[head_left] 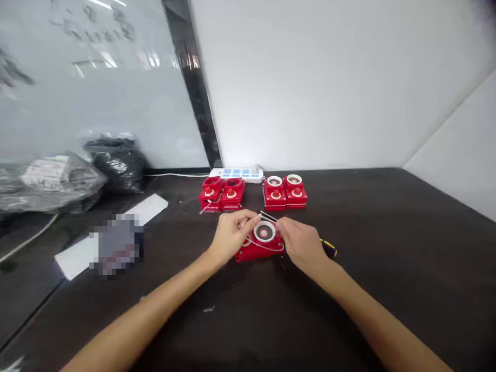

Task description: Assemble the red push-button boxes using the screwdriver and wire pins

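A red box-shaped unit (260, 251) with a white-ringed round speaker (264, 232) lies on the dark table between my hands. My left hand (231, 231) is pinched closed at its upper left, apparently on the end of a thin white wire (267, 247) that loops across the unit's front. My right hand (301, 242) is closed at the right side, with a thin metal tool (268, 216) pointing from its fingertips towards my left fingertips. A black and yellow handle (329, 248) shows behind my right hand; whether it belongs to that tool I cannot tell.
Two stacks of red units (221, 194) with hollow round housings stand behind to the left, and white-ringed red units (284, 194) to the right. Behind them lies a white power strip (236, 174). A white strip (149, 209), a black bag (116, 163) and plastic-wrapped goods (58, 178) lie left.
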{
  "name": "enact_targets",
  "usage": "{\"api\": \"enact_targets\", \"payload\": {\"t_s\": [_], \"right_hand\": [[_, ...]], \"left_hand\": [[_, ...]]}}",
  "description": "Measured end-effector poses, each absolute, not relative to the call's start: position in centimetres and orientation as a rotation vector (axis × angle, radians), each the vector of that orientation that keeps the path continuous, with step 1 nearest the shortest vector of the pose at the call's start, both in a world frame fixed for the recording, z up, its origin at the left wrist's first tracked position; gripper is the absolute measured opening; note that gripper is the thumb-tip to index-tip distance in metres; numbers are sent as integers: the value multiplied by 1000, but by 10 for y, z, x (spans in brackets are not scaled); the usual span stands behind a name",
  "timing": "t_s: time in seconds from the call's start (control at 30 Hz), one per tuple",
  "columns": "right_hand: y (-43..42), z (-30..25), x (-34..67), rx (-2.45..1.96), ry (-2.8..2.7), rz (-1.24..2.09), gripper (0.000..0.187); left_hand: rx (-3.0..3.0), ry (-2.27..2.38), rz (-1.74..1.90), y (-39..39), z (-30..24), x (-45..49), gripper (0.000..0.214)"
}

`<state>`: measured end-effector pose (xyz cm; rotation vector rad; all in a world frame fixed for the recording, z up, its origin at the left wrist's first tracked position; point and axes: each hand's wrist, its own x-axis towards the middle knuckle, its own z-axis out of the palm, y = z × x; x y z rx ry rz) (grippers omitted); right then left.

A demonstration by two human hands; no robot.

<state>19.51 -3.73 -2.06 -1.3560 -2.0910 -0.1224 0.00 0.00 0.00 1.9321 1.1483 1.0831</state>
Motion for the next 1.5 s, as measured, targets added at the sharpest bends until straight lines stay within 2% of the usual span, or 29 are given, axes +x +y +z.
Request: {"api": "enact_targets", "payload": {"t_s": [0.17,0.27,0.47,0.6,0.73,0.93,1.17,1.27,1.5], "right_hand": [[-33,-30,196,-1385,-2163,-124,34],[-31,-29,200,-1294,-2243,-117,29],[-34,-29,197,-1168,-2131,-410,32],[-34,-37,189,-1174,-2066,-436,32],[-35,-38,183,-1270,-2037,-255,36],[-40,-21,178,-1337,-1933,473,37],[-41,-9,176,-1286,-1657,984,36],[-40,-7,178,-1304,-1639,1036,35],[-40,-6,179,-1363,-1691,863,34]], "left_hand": [[1884,1199,1129,-4,-4,1,32],[1895,1181,1106,-7,-7,-1,31],[1935,1154,1164,-10,-5,-2,29],[1951,1131,1226,-11,-3,-3,27],[1976,1117,1300,-10,-5,-4,26],[2105,1107,1349,-10,-8,-6,24],[2327,1041,1397,-9,-8,-8,20],[2351,1029,1387,-10,-8,-7,20],[2285,1100,1385,-12,-4,-5,23]]}}
